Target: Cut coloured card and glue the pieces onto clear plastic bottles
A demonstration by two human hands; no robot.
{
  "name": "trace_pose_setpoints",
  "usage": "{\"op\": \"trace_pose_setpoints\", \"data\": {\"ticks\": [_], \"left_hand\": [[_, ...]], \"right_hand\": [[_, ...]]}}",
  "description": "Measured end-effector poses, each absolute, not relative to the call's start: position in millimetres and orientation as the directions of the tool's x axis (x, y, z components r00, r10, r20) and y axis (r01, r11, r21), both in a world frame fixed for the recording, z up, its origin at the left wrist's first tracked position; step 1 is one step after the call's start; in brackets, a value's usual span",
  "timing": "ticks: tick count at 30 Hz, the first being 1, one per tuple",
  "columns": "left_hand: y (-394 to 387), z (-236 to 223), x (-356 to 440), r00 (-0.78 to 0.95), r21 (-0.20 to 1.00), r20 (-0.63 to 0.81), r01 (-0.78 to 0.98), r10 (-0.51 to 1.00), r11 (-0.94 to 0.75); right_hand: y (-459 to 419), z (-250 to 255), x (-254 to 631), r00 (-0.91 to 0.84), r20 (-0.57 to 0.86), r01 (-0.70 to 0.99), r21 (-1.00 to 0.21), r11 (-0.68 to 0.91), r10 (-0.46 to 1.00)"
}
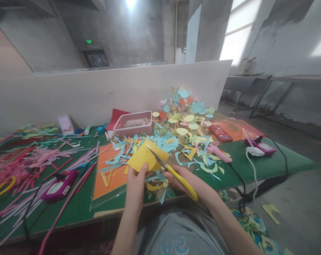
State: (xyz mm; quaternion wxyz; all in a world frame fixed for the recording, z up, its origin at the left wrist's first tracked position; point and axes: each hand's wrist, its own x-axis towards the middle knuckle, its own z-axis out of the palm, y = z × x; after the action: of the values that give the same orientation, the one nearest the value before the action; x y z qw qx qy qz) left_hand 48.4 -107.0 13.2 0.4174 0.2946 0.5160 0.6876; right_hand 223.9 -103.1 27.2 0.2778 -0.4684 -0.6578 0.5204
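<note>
My left hand (136, 180) pinches the lower edge of a yellow sheet of paper (139, 156), thumb on top. In my right hand (185, 179) is a pair of scissors with yellow handles (182, 181), my fingers closed round the grips. The metal blades reach up and left across the yellow paper, and part of them lies over its right side. Under and around the paper are blue and yellow paper scraps (122, 155), some on an orange sheet (104, 182). My fingers inside the scissor handles are partly hidden.
A pink bin (133, 132) and a heap of paper circles (185, 120) stand at the back. A pink glue gun (218, 153), a red phone (221, 133) and a purple power strip (261, 146) lie right. Another purple power strip (59, 185) and pink strips (11, 168) lie left.
</note>
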Motion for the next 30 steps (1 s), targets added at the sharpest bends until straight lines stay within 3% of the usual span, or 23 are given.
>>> {"op": "trace_pose_setpoints", "data": {"ticks": [11,21,30], "left_hand": [[-110,21,42,-0.438,0.971,-0.030,-0.224,0.898,-0.077],[-108,22,27,-0.455,0.996,-0.028,-0.092,0.890,-0.016],[-107,19,22,-0.430,0.996,-0.030,-0.092,0.903,-0.011]], "right_hand": [[-107,38,232,-0.501,-0.153,0.452,-0.886,0.107,0.852],[-102,32,227,-0.497,-0.170,0.449,-0.889,0.085,0.851],[-104,35,232,-0.516,-0.156,0.476,-0.870,0.131,0.843]]}}
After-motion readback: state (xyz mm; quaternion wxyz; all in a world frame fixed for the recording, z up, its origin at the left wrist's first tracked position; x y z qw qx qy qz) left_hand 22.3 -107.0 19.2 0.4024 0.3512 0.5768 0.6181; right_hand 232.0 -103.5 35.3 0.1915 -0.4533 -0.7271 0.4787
